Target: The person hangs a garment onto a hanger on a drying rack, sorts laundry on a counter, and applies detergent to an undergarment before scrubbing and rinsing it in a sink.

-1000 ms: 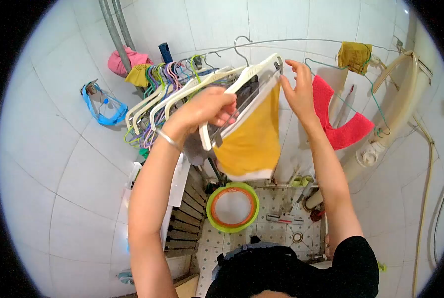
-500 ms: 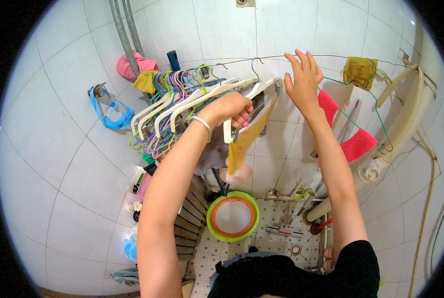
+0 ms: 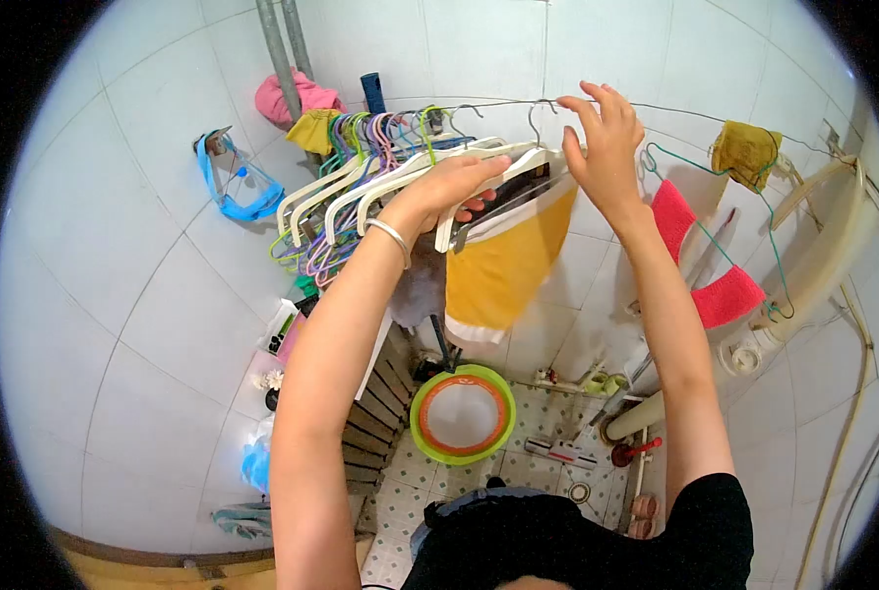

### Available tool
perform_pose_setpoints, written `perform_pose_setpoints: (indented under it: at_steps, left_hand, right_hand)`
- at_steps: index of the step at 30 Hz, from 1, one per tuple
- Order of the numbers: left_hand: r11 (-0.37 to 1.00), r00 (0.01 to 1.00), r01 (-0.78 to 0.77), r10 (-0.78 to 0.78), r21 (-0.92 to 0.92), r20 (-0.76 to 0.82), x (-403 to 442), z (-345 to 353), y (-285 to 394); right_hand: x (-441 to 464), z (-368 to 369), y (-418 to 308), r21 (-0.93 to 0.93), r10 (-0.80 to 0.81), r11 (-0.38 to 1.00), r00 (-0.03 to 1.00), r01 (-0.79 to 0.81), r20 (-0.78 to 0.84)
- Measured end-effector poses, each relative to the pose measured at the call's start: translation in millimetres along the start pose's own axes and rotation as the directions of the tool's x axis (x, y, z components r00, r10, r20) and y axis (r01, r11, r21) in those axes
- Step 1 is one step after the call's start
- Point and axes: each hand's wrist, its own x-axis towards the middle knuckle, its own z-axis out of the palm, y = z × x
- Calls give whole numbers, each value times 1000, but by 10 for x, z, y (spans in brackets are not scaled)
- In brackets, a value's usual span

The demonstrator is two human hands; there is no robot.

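Note:
A yellow cloth with white edges hangs clipped to a white hanger, whose metal hook is at the wire line. My left hand is at the hanger's left part, fingers bent beside its arm; whether it grips the hanger is hard to tell. Near the hanger's right end, my right hand is raised close to the wire with its fingers apart, holding nothing. A row of white and coloured hangers hangs just left of the yellow cloth.
A red cloth hangs on a green wire hanger at right, near an olive cloth. Blue straps hang on the left wall. Below are a green basin, a floor squeegee and a slatted rack.
The white hanger and yellow cloth have swung, so the cloth's face shows broadly again. Its hook is now at the line. My right hand stays raised and open; the view has shifted.

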Motion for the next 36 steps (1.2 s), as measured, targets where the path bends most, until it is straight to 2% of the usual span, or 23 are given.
perform_pose_setpoints:
  at_steps: [5, 10, 14, 17, 19, 20, 21, 23, 24, 25, 26, 28, 29, 31, 32, 33, 35, 36]
  left_hand:
    - [998, 998, -62, 61, -26, -24, -37, -84, -104]
    - [990, 996, -67, 59, -126, -60, -31, -156, -191]
    - [986, 998, -70, 68, -154, -13, -61, -259, -234]
    - [967, 995, -88, 94, -239, 15, -69, -270, -251]
    - [975, 994, -91, 76, -203, -83, -104, -309, -225]
    - [981, 970, -137, 105, -137, -217, -76, -376, -196]
    - [961, 945, -232, 186, -149, -270, -41, -528, -198]
    - [931, 761, -313, 365, 190, -536, 150, -960, -300]
    - [841, 597, -290, 532, 457, -600, 257, -1225, -391]
    - [701, 419, -198, 693, 686, -587, 327, -1470, -484]
    - [697, 412, -193, 696, 691, -587, 347, -1673, -555]
    - [529, 291, 24, 808, 848, -512, 363, -2004, -635]
    - [524, 282, 29, 813, 851, -510, 347, -2102, -651]
    - [378, 505, -103, 817, 920, -279, 312, -2197, -656]
    - [352, 606, 44, 734, 935, -306, 254, -2125, -613]
    - [349, 602, 48, 738, 936, -306, 296, -2181, -616]
    - [115, 554, 66, 822, 991, -132, 383, -2263, -671]
    - [82, 560, 68, 822, 994, -106, 420, -2316, -689]
  right_hand:
    - [-12, 142, -152, 136, -18, 991, 999, 14, 29]
    - [-61, 226, -237, 245, -60, 969, 992, 33, 107]
    - [-135, 283, -337, 265, -91, 963, 985, 50, 146]
    - [-219, 377, -414, 239, -139, 967, 972, 91, 191]
    - [-280, 493, -410, 220, -240, 956, 949, 194, 205]
    - [-298, 512, -383, 249, -226, 956, 931, 155, 288]
    - [-326, 526, -353, 253, -230, 954, 931, 159, 282]
    - [-353, 484, -360, 243, -224, 956, 944, 165, 242]
    - [-365, 470, -340, 276, -223, 948, 949, 158, 223]
    - [-367, 444, -318, 282, -228, 945, 950, 163, 214]
    - [-360, 407, -297, 303, -231, 941, 942, 151, 246]
    - [-326, 322, -274, 327, -243, 933, 931, 148, 271]
    - [-321, 307, -258, 328, -246, 932, 934, 154, 260]
    - [-318, 299, -220, 390, -239, 914, 928, 116, 286]
    - [-313, 288, -224, 398, -235, 911, 929, 108, 287]
    - [-300, 287, -233, 399, -237, 910, 930, 112, 279]
    - [-291, 269, -249, 407, -230, 908, 927, 96, 296]
    - [-278, 261, -258, 418, -225, 905, 926, 83, 302]
